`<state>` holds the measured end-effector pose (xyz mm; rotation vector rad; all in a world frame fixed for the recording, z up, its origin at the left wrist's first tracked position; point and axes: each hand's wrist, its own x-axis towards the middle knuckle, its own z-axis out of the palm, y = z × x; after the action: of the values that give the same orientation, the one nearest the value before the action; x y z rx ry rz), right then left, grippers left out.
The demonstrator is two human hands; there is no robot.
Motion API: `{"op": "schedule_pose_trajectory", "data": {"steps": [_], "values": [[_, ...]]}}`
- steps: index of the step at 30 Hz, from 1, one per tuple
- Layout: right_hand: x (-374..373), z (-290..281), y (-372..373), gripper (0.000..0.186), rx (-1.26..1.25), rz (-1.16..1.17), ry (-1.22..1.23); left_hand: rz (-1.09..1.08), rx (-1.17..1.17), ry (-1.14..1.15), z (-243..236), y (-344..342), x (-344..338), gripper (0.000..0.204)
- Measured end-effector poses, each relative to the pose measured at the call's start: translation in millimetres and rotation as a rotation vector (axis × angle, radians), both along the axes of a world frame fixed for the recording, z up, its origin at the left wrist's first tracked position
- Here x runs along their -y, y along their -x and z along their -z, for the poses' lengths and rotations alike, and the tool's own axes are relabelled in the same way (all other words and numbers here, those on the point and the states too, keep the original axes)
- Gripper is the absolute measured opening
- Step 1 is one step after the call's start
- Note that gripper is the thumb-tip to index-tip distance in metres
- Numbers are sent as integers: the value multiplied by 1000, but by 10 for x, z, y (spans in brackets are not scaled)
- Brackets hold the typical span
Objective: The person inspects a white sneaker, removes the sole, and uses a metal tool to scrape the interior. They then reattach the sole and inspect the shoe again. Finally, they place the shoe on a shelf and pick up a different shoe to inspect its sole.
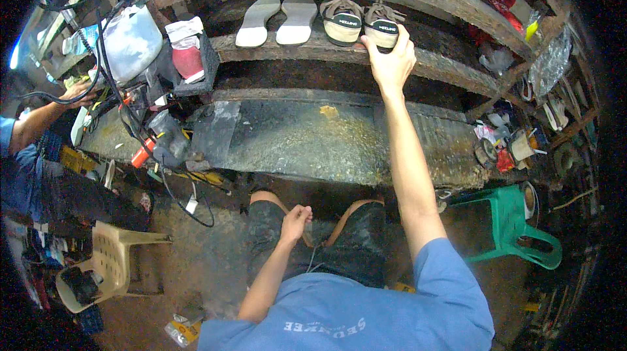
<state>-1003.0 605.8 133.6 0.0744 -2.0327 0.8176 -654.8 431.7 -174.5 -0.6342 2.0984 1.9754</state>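
My right arm reaches up to the wooden shelf, where my right hand (pixel 393 63) is closed round the heel of a shoe (pixel 383 36) with a beige back, a dark collar and brown laces. Its match, another shoe (pixel 342 29), stands just to the left. Further left on the same shelf lie two grey-and-white shoe soles, the left sole (pixel 258 22) and the right sole (pixel 297 21), side by side. Low over my lap, my left hand (pixel 297 223) has its fingers curled in, with nothing showing in them.
A worn workbench (pixel 294 138) runs below the shelf. Cables, a clear container (pixel 130 37) and an orange-red tube (pixel 143 153) crowd its left end, near a co-worker's hand (pixel 78 92). A green stool (pixel 503 223) stands right, a beige plastic chair (pixel 117 253) left.
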Motion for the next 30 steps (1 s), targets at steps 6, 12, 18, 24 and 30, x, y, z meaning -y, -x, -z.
{"op": "schedule_pose_trajectory", "data": {"steps": [6, 12, 18, 24, 30], "values": [[-419, 278, -1231, 29, -202, -237, 149, 13, 62, 158, -157, -19, 66, 50], [-520, 1205, -3035, 16, 746, -802, 395, 65, 41, -351, -308, 106, -71, 67], [-194, 2068, -3313, 46, 737, -673, -33, -88, 163, -1261, -1169, 143, -836, 89], [-516, 2117, -3164, 79, 948, -1000, 1024, 696, -411, -5, -1844, -241, -1194, 88], [-350, 1345, -3247, 69, 524, -1171, 1170, 370, -429, -16, -1658, -4, -1193, 94]]}}
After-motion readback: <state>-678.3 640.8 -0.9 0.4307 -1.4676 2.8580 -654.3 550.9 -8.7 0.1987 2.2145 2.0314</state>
